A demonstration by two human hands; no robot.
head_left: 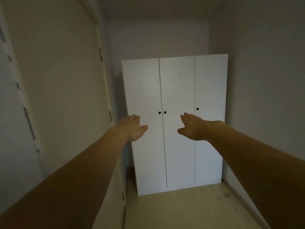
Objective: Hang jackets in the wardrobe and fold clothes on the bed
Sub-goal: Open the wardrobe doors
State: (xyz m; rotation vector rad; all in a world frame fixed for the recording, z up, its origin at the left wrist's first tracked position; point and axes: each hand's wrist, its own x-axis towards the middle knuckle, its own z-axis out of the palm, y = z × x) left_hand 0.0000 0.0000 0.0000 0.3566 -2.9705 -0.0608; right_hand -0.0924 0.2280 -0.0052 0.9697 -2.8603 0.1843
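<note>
A white three-door wardrobe (176, 90) stands against the far wall, all doors closed. Small black knobs sit at mid-height: two side by side (162, 112) on the left and middle doors, one (197, 109) on the right door. My left hand (132, 128) is stretched forward, fingers straight, in front of the left door just below and left of the paired knobs. My right hand (191, 127) reaches out the same way, empty, between the paired knobs and the single knob. Both hands hold nothing. No jackets, clothes or bed are in view.
A pale room door (57, 96) with metal hinges stands open along the left wall. A plain wall (267, 96) runs down the right side. Light wooden floor (173, 210) lies between me and the wardrobe.
</note>
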